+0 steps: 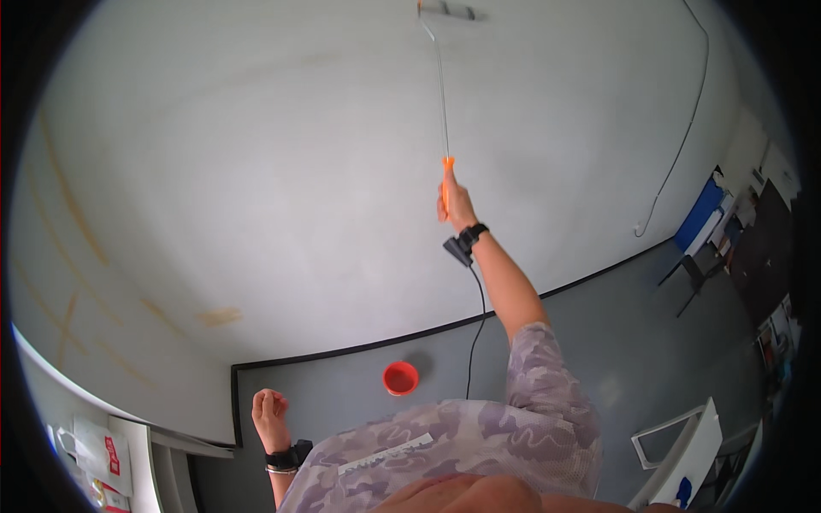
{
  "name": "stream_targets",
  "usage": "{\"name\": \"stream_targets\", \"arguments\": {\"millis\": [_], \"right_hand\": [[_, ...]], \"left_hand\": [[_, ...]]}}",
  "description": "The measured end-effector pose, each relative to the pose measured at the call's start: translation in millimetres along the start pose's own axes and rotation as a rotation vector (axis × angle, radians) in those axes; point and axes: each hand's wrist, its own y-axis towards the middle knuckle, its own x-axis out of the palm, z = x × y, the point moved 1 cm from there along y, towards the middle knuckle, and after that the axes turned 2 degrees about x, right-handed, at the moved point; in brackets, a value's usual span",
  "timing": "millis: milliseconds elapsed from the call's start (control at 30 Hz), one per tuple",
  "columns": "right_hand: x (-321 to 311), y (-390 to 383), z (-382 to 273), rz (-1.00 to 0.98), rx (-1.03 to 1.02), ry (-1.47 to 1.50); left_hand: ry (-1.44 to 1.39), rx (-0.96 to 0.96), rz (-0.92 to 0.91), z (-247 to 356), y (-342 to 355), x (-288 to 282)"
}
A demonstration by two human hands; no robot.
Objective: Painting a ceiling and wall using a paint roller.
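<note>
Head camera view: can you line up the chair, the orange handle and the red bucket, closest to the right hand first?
From the right hand:
1. Orange handle: held in it.
2. Red bucket: on the floor, lower left.
3. Chair: far over on the right.

Could pass left or right of the roller (442, 98) along the white wall (299, 188). Lower down, could bump the red bucket (399, 392) or the black cord (484, 305) below the right hand (457, 201).

Bucket (400, 392) on floor (590, 342) before wall (299, 188), roller (449, 9) above, chair (691, 272) far right.
</note>
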Motion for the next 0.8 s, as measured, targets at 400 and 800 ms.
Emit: {"name": "stream_targets", "arguments": {"millis": [400, 800], "right_hand": [[36, 16, -15, 0.002, 0.037, 0.068], [-35, -208, 279, 0.018, 0.438, -0.163]], "left_hand": [[-0.056, -0.052, 0.044, -15, -16, 12], [0.061, 0.117, 0.073, 43, -20, 38]]}}
